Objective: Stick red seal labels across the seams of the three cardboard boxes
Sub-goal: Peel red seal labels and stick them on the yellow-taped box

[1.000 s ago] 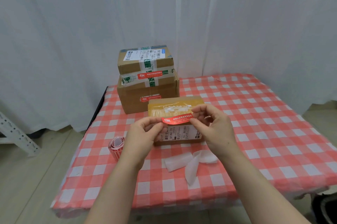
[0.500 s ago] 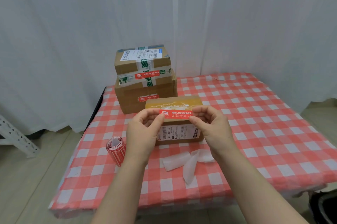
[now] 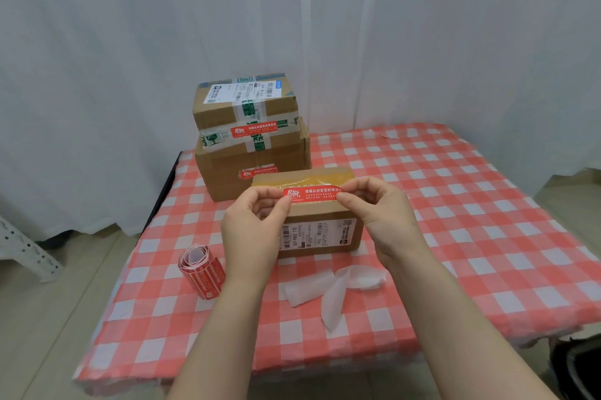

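Observation:
A small cardboard box [image 3: 320, 230] with yellow tape on top stands in front of me on the checked table. My left hand [image 3: 252, 230] pinches the left end of a red seal label [image 3: 312, 194] and my right hand [image 3: 383, 211] pinches its right end, stretching it along the box's top front edge. Behind, a larger box [image 3: 224, 172] carries a red label [image 3: 258, 173] on its front. A box with green-printed tape [image 3: 214, 113] sits on top of it, with a red label [image 3: 253, 130] on its front too.
A roll of red labels [image 3: 201, 272] lies left of my left forearm. White backing strips [image 3: 331, 285] lie in front of the small box. The red-and-white cloth [image 3: 455, 220] covers the table; white curtains hang behind. A metal rack leg [image 3: 22, 246] stands at far left.
Both hands carried the label forward from above the box's front face to its top front edge.

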